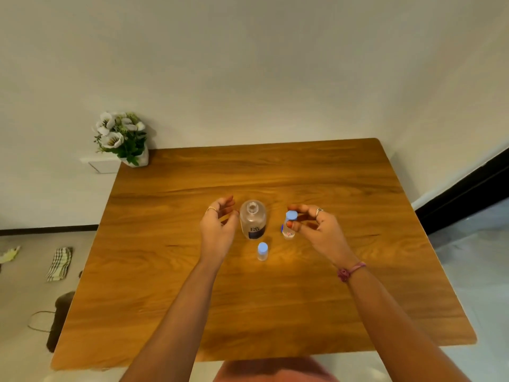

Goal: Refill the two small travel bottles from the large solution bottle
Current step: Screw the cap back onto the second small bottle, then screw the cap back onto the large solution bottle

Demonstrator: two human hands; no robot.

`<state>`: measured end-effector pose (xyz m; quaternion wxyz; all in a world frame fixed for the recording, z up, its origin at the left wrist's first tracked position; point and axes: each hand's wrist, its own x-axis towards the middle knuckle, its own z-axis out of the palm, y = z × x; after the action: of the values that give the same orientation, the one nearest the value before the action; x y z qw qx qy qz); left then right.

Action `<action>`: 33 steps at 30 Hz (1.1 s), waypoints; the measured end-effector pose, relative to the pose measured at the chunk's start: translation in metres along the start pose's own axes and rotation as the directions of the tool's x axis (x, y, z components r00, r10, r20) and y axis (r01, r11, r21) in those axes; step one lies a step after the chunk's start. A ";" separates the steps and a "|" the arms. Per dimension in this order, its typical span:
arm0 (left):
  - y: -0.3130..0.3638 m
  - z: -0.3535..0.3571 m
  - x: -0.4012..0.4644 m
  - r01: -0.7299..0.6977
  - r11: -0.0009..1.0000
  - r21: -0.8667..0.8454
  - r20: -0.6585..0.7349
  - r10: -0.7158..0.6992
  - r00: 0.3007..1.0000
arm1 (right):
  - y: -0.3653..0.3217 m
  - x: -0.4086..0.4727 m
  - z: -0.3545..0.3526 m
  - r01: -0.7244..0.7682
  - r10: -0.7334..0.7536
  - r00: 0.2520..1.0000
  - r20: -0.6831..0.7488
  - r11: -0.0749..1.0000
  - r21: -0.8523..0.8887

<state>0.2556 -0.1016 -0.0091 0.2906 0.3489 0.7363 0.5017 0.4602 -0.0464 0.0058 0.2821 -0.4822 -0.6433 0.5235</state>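
Right hand (316, 227) pinches blue cap (290, 215); left hand (219, 224) loosely curled.

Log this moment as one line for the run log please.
left hand: open beside large bottle, uncapped | right hand: pinching blue cap above right travel bottle | near travel bottle: capped

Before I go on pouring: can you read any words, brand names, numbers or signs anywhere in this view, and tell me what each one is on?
Nothing can be quoted with confidence.
Large bottle: dark label with pale lettering, too blurred to read.
Small bottle under the right hand: white label with a reddish mark, too small to read.
Near small bottle: no print visible.
Table and wall: no text or signs.
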 end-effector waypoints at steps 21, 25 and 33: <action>-0.027 0.014 0.003 0.088 0.996 -0.023 0.024 -0.087 0.996 | 0.063 -0.015 0.034 -0.134 0.152 0.980 0.128 0.981 -0.141; -0.029 0.015 0.004 0.103 0.994 -0.042 0.059 -0.100 0.993 | 0.070 -0.016 0.036 -0.124 0.141 0.981 0.135 0.984 -0.124; -0.043 0.014 0.005 0.120 0.993 -0.012 0.259 -0.113 0.959 | 0.074 -0.015 0.023 -0.103 0.124 0.980 0.155 0.985 -0.137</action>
<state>0.2544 -0.1013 -0.0544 0.4177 0.3632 0.7045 0.4442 0.4697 -0.0701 -0.0690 0.1663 -0.4909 -0.6681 0.5340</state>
